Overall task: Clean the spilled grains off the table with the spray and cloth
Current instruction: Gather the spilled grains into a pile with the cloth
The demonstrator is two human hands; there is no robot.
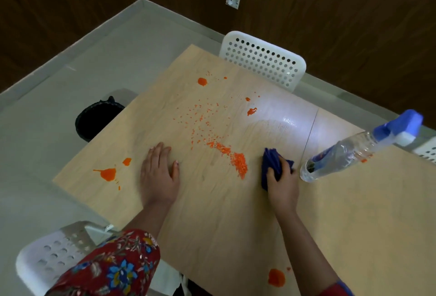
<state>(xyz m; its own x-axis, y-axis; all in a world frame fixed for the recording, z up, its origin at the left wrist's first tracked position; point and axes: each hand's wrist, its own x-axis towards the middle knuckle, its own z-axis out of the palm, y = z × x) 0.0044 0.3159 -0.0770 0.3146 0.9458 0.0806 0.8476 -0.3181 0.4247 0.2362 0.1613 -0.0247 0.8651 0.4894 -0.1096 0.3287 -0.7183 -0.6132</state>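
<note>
grains (238, 164) lie heaped mid-table, just left of the cloth (271, 165) your right hand (282, 182) clutches; your left hand (159, 173) rests flat, fingers spread. you seem mid-sweep: next, push the cloth leftward through the heap.

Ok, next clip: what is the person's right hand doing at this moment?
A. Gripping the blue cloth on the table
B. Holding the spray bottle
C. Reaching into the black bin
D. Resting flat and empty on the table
A: the right hand is closed around the bunched blue cloth, pressed on the table beside the piled orange grains; the spray bottle stands untouched.
</note>
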